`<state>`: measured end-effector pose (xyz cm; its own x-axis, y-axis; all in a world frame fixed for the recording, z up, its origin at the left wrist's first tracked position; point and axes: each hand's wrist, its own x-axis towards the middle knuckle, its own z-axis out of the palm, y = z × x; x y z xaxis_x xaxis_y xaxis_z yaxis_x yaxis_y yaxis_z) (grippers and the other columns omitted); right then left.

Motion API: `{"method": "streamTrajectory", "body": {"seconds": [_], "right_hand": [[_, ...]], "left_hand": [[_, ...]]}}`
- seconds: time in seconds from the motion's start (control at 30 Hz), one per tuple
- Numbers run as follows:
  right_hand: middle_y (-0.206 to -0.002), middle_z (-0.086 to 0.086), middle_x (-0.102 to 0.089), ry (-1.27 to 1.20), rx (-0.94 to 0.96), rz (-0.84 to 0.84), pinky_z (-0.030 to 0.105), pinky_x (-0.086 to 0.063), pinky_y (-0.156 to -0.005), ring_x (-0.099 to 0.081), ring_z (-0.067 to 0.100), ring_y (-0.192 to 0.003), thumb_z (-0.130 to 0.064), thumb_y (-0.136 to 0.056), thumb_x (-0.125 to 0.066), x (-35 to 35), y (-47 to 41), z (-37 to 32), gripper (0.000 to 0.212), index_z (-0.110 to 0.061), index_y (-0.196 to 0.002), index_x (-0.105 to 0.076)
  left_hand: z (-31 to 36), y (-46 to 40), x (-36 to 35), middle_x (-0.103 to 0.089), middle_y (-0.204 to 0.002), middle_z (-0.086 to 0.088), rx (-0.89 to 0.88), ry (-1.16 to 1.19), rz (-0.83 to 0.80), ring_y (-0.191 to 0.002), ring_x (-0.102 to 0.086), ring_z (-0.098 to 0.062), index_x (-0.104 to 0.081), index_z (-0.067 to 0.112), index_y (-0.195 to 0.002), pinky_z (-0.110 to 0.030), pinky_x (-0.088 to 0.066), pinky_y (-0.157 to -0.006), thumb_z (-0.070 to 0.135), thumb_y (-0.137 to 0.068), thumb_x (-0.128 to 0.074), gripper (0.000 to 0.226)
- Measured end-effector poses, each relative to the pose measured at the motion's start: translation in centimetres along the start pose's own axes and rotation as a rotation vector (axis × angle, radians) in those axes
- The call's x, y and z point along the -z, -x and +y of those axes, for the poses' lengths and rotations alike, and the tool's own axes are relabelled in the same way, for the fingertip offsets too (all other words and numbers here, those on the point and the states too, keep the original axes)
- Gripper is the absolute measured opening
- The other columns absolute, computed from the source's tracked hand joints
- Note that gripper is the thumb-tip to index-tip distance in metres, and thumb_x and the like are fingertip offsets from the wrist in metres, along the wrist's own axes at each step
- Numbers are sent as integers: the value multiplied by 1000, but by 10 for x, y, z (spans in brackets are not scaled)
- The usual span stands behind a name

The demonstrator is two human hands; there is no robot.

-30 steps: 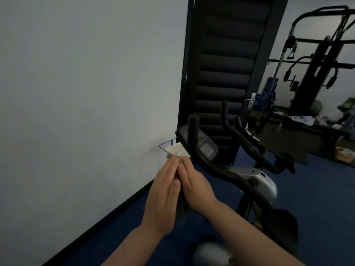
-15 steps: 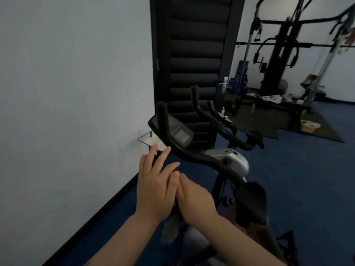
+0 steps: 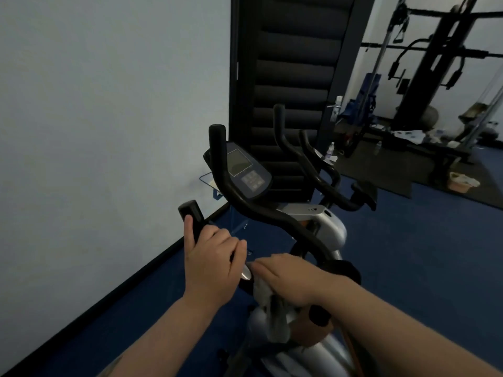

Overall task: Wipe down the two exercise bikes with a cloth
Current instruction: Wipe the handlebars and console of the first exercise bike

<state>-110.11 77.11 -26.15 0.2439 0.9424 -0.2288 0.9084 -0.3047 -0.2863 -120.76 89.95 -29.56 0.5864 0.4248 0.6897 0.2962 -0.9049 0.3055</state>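
Gym wall beside; left hand (image 3: 211, 261) newly gripping handlebar (image 3: 194, 216).

**A dim gym room behind the work**

A pale wall (image 3: 103, 104) fills the left side, edged by a dark baseboard (image 3: 114, 292) above blue floor (image 3: 424, 268). A tall black padded panel (image 3: 294, 77) stands upright against it. At far right a black multi-gym frame (image 3: 430, 72) rises over a dark mat (image 3: 381, 172), with a small box (image 3: 461, 183) nearby.
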Motion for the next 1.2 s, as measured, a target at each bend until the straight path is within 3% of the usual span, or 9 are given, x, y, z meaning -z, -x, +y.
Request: {"method": "streamTrajectory", "body": {"seconds": [0.1,0.2,0.37,0.47,0.57,0.7,0.97,1.1,1.2], "right_hand": [[-88,-6,-56,172,65,-63,30,-28,-100,-54,19,-91,-40,-106,-24,19,3,21,31,-22,-97,-49],[-86,-2,-54,202,6,8,37,-42,-80,-51,20,-82,-42,-103,-32,21,0,32,29,-21,-89,-45],[-94,0,-63,-357,-7,304,31,-46,-84,-61,13,-90,-28,-104,-38,20,-2,49,26,-19,-91,-58],[-83,-9,-62,-704,-64,599,6,-40,-65,-56,-10,-75,-33,-103,-40,42,-8,55,25,-23,-86,-56],[-82,-9,-60,-695,-6,779,21,-47,-63,-58,-4,-71,-39,-101,-39,68,-31,51,17,-28,-91,-46],[-110,-3,-59,-633,50,791,44,-51,-82,-59,17,-97,-35,-102,-42,79,-75,29,15,-26,-114,-44],[-132,-5,-47,-191,446,568,21,-41,-91,-49,10,-116,-29,-99,-52,36,-72,66,44,-22,-140,-42],[-118,-5,-53,-383,492,654,18,-38,-92,-52,11,-110,-16,-98,-53,67,-83,76,23,-20,-119,-60],[-126,-1,-46,-453,518,775,14,-34,-96,-46,9,-115,-20,-99,-52,86,-106,42,32,-19,-130,-55]], "left_hand": [[2,0,-2,-54,-64,12,5,-36,29,-77,-54,-13,-61,19,-59,-54,-12,-118,30,-94,-44,41],[6,-2,-3,-51,-63,12,38,-39,34,-76,-53,-12,-59,19,-58,-52,-11,-119,30,-94,-43,41],[17,-5,3,-53,-66,17,163,71,34,-76,-52,-3,-57,25,-62,-40,-4,-121,34,-94,-39,38],[28,-26,11,-64,-94,11,170,111,207,-97,-56,-7,-66,22,-80,-40,-9,-120,27,-90,-47,22],[37,-45,4,-54,-132,-3,277,-10,243,-133,-40,-23,-66,19,-103,-44,-3,-121,16,-86,-56,20],[41,-46,-12,-32,-154,-16,414,-308,74,-145,-21,-33,-59,14,-125,-49,0,-119,13,-84,-66,42],[40,-40,-14,-10,-162,-11,553,-342,175,-150,-4,-30,-39,11,-145,-47,-5,-121,8,-90,-54,57],[41,-42,-15,-6,-162,-7,611,-245,203,-149,-2,-26,-30,9,-149,-44,-33,-114,9,-96,-49,57],[40,-42,-14,-13,-161,-5,622,-211,202,-148,-8,-23,-32,8,-148,-42,-41,-108,10,-97,-49,54]]}}
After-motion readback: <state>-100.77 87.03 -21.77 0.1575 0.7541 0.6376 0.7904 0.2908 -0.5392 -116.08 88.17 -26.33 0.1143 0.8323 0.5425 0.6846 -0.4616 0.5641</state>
